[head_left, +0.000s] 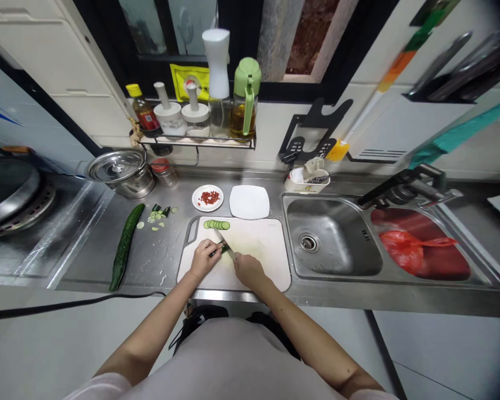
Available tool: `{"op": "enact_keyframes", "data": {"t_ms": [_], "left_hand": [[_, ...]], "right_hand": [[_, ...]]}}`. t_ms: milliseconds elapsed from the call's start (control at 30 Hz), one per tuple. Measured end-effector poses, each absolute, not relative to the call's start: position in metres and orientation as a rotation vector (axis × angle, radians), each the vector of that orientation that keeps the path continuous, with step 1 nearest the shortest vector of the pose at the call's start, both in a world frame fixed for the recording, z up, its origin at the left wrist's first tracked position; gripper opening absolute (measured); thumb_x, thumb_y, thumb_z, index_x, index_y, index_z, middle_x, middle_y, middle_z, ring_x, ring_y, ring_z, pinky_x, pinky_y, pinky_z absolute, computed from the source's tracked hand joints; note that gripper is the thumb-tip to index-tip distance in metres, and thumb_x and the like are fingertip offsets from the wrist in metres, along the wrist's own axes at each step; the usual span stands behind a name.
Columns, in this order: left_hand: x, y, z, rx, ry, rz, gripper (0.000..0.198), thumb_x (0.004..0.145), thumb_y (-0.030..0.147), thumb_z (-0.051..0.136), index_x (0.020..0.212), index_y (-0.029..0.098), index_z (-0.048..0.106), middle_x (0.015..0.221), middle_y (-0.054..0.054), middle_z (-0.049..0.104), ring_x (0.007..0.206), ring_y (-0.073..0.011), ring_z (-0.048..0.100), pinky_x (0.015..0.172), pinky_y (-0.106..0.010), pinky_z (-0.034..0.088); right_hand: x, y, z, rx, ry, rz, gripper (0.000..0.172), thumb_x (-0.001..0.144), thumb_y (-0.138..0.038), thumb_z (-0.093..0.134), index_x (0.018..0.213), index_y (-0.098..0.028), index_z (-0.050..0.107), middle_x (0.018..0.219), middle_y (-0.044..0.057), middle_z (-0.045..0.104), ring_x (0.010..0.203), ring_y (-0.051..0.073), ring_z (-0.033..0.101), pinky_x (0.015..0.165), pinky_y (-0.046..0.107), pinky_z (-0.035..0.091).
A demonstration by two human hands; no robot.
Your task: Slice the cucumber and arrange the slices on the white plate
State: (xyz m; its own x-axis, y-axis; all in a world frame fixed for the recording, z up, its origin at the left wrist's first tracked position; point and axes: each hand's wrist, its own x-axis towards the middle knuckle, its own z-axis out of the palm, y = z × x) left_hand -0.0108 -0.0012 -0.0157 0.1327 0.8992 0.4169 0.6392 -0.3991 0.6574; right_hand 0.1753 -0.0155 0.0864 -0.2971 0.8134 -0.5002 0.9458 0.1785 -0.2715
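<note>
On a white cutting board (pixel 266 250) my left hand (pixel 203 258) is closed on a short piece of cucumber (pixel 224 249), pinning it down. My right hand (pixel 248 269) is closed on a knife (pixel 224 243), its blade lying against the cucumber piece. A row of cut cucumber slices (pixel 216 225) lies at the board's far left edge. A whole cucumber (pixel 125 245) rests on the steel counter left of the board, with trimmed ends and peel scraps (pixel 158 215) beyond it.
A small plate of chopped red chilli (pixel 208 198) and an empty white plate (pixel 249 201) sit behind the board. A steel sink (pixel 329 239) lies right, with a red bag (pixel 408 249) in the far basin. A lidded pot (pixel 123 172) and stove stand left.
</note>
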Motion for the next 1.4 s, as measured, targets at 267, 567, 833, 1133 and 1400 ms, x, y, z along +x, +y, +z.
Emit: {"op": "enact_keyframes", "data": {"t_ms": [267,567,833,1133,1400], "left_hand": [[-0.01,0.0,-0.017,2.089,1.504,1.152,0.016,0.089,0.027,0.057,0.088,0.022,0.071,0.077,-0.004,0.06,0.076,-0.0155,0.057,0.071,-0.03,0.05],[-0.011,0.0,-0.017,2.083,1.486,1.149,0.016,0.09,0.028,0.056,0.09,0.021,0.072,0.077,-0.004,0.06,0.077,-0.0157,0.058,0.072,-0.03,0.051],[-0.011,0.001,-0.017,2.058,1.497,1.135,0.017,0.09,0.028,0.056,0.089,0.022,0.071,0.077,-0.004,0.06,0.077,-0.0159,0.058,0.073,-0.031,0.051],[-0.011,0.001,-0.019,2.065,1.501,1.142,0.016,0.089,0.027,0.057,0.091,0.022,0.072,0.078,-0.004,0.06,0.076,-0.0155,0.058,0.072,-0.031,0.051],[-0.01,0.001,-0.018,2.06,1.493,1.153,0.015,0.088,0.026,0.058,0.091,0.022,0.072,0.077,-0.004,0.06,0.076,-0.0155,0.059,0.072,-0.03,0.051]], "right_hand": [[0.176,-0.016,0.086,1.676,2.212,-0.776,0.029,0.099,-0.02,0.033,0.113,-0.013,0.057,0.099,0.014,0.069,0.095,0.023,0.066,0.078,0.032,0.047],[0.178,-0.019,0.081,1.672,2.191,-0.785,0.028,0.099,-0.022,0.034,0.113,-0.013,0.057,0.1,0.015,0.069,0.094,0.024,0.066,0.075,0.032,0.048],[0.175,-0.016,0.073,1.701,2.233,-0.789,0.029,0.098,-0.019,0.033,0.11,-0.013,0.058,0.097,0.014,0.069,0.094,0.023,0.066,0.077,0.031,0.048],[0.173,-0.015,0.073,1.701,2.225,-0.798,0.029,0.098,-0.018,0.034,0.11,-0.012,0.059,0.1,0.014,0.069,0.097,0.023,0.066,0.08,0.032,0.048],[0.175,-0.018,0.07,1.719,2.225,-0.776,0.027,0.096,-0.017,0.036,0.109,-0.012,0.06,0.098,0.014,0.069,0.095,0.023,0.067,0.079,0.032,0.049]]}}
